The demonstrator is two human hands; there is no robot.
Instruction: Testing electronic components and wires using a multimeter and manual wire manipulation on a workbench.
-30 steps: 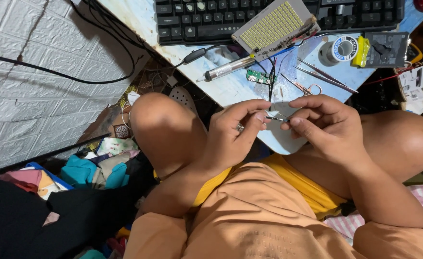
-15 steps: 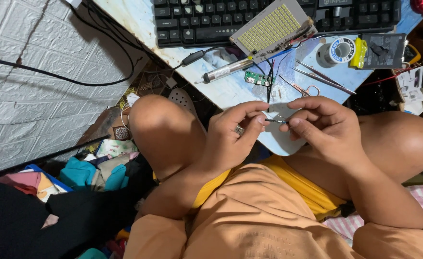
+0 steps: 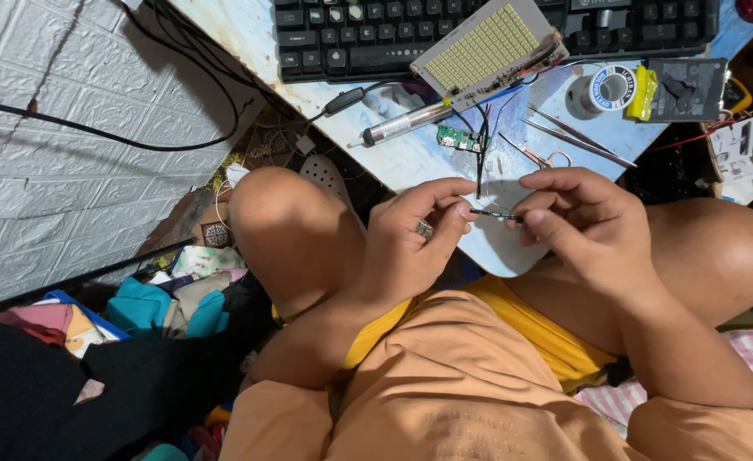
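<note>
Since the earlier frames little has shifted: both hands keep pinching the same thin dark wire, only drawn a touch closer over the knees and the wire now stretched level between them. Nearest the camera, the left hand (image 3: pixel 410 243) closes thumb and forefinger on one end of the wire (image 3: pixel 494 214), and the right hand (image 3: pixel 577 222) nips the other end the same way, fingers curled tight, so the short span is held taut and steady in the air just in front of the table edge (image 3: pixel 410 162). One wire, two hands, each shut on it. Beyond them a dark lead runs up from near the wire to a small green circuit board (image 3: pixel 453 137), likely why the work stays close to the table. Farther out lie one small pair of scissors (image 3: pixel 540 155), one pair of tweezers (image 3: pixel 577 137), one silver desoldering pump (image 3: pixel 406 124), and one spool of solder (image 3: pixel 609 88), all within easy reach. One LED panel (image 3: pixel 487 44) rests tilted against one black keyboard (image 3: pixel 351 38) at the far edge.
</note>
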